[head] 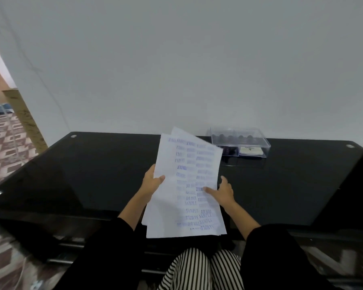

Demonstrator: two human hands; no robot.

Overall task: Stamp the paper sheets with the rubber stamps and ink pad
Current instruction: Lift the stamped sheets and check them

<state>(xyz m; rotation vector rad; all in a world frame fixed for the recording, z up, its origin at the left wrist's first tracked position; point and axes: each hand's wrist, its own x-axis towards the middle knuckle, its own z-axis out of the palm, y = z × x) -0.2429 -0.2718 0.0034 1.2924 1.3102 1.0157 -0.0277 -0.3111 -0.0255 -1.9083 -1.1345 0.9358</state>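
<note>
A stack of white paper sheets, covered in purple and blue stamp prints, is held tilted above the black glass table. My left hand grips the stack's left edge, thumb on top. At the stack's right edge my right hand has its index finger lying on the top sheet and the other fingers spread. A clear plastic box at the back right holds several dark-handled rubber stamps and a white ink pad.
A plain white wall rises right behind the table. The table has metal corner fittings. A patterned floor and a doorway lie to the left. My striped trousers show below the table's front edge.
</note>
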